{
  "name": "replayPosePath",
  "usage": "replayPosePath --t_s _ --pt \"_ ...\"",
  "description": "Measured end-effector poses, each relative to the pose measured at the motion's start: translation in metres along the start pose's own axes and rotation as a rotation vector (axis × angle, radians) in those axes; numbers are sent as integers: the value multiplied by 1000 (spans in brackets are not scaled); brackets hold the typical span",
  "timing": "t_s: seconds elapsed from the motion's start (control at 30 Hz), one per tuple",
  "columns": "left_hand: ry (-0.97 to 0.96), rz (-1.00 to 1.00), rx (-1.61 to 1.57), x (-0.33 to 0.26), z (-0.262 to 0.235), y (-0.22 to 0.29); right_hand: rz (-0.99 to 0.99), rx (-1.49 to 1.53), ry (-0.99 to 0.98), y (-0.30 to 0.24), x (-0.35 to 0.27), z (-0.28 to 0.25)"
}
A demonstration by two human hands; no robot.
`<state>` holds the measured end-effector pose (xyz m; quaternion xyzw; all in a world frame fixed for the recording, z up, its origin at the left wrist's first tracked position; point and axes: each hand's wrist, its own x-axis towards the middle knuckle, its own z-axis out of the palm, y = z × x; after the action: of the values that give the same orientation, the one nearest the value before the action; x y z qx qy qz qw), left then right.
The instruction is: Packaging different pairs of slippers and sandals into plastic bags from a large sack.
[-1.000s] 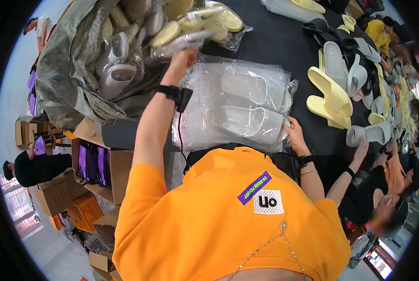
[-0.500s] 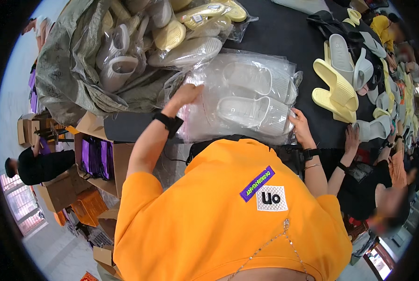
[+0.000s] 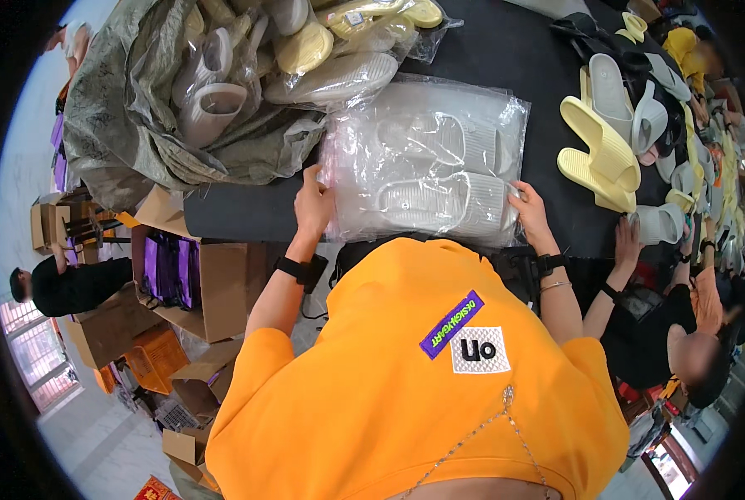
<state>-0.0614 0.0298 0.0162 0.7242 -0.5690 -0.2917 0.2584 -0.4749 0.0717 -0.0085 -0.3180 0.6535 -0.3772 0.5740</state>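
Observation:
A clear plastic bag (image 3: 351, 150) lies flat on the black tabletop in front of me, with a pair of light grey slide slippers (image 3: 426, 204) inside, one above the other. My left hand (image 3: 312, 207) is at the bag's left edge, its fingers closed around the film. At the right edge, beside the slippers' toe ends, the fingers of my right hand (image 3: 529, 212) pinch the bag. Wrinkles and glare on the plastic partly blur the upper slipper.
A grey-green woven sack (image 3: 110, 117) full of bagged slippers sits at the left. Yellow slides (image 3: 593, 154) and grey slides (image 3: 610, 92) lie loose to the right, where a co-worker's hand (image 3: 626, 246) rests at the table edge. Cardboard boxes (image 3: 226, 287) stand lower left.
My left hand has come down and left from the bag's upper left to its left edge. The bag has shifted slightly and looks more spread out. My right hand stays at its right edge.

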Motion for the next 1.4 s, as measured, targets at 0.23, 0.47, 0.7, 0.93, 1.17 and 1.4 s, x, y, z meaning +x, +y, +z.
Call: replayPosePath --t_s 0.23,0.47,0.7,0.93,1.17,1.4 --pt "-447 258 118 15 5 14 -100 -237 179 15 12 -3" --pt "-748 -247 -423 11 8 45 -65 -232 192 14 6 -4" --pt "-493 -634 -845 -16 6 38 -41 -87 174 17 2 -2" --pt "-847 -328 -1190 -13 -12 37 -57 -206 222 15 2 3" --pt "-1083 -504 -1183 7 -12 16 -15 -199 217 5 -10 7" --pt "-484 1042 153 50 59 48 44 24 141 0 -11 6"
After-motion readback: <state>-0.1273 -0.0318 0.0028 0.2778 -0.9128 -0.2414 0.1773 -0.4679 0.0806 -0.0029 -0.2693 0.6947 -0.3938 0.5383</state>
